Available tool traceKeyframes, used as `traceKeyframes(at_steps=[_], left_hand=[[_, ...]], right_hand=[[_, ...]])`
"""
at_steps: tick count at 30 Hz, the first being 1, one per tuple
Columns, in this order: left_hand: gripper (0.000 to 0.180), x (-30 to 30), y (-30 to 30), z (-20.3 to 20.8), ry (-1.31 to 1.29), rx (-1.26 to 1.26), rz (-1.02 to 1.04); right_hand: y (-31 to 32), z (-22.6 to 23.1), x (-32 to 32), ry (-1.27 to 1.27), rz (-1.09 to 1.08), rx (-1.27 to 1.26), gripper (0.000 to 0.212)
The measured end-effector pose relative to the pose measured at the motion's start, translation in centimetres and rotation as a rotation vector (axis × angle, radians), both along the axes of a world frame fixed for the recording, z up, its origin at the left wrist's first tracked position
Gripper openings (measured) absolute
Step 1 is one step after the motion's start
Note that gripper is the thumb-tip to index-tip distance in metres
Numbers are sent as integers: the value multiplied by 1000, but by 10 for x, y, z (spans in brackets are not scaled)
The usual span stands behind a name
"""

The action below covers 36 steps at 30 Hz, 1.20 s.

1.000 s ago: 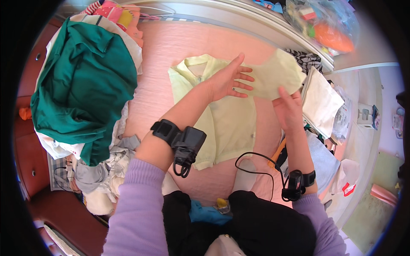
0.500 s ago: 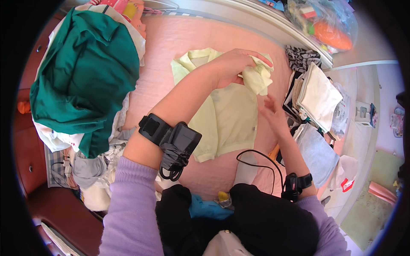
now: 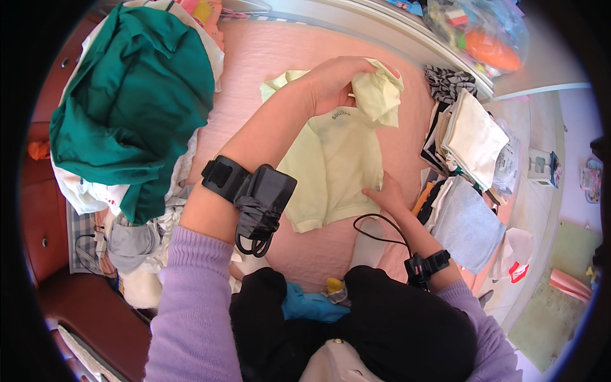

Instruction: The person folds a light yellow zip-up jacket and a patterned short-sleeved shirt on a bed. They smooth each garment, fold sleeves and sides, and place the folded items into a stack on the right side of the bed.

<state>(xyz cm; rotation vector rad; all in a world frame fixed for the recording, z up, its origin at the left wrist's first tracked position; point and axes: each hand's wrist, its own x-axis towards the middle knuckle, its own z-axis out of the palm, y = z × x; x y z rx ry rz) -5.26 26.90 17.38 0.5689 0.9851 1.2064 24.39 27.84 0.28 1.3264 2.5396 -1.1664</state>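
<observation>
A pale yellow sweatshirt [image 3: 337, 169] with a ribbed hem and dark lettering lies spread in front of me. My left hand [image 3: 340, 83] is closed round a bunched part of it, lifted at the upper right. The rest of the garment stays on the bed, and its upper left part is partly hidden behind my left forearm. Down at the garment's right side, my right hand [image 3: 388, 194] has thumb and fingers closed on the edge, a little above the hem.
The pink bedsheet [image 3: 242, 95] lies under everything. At left is a heap with a green garment [image 3: 140, 108] on top. Folded clothes [image 3: 474, 140] are stacked at right, with a grey-blue folded garment [image 3: 468, 223] nearer. A black cable [image 3: 382, 216] loops from my right wrist.
My right hand has moved down from beside the bunched cloth to the sweatshirt's right edge and closed on it. My left hand has shifted slightly up, uncovering lettering.
</observation>
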Motion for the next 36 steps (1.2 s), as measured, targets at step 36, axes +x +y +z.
traceKeyframes(at_steps=[36], left_hand=[[20,-104,-105,-124,1677,111,297]], right_hand=[[66,38,-130,251,448,-123,18]])
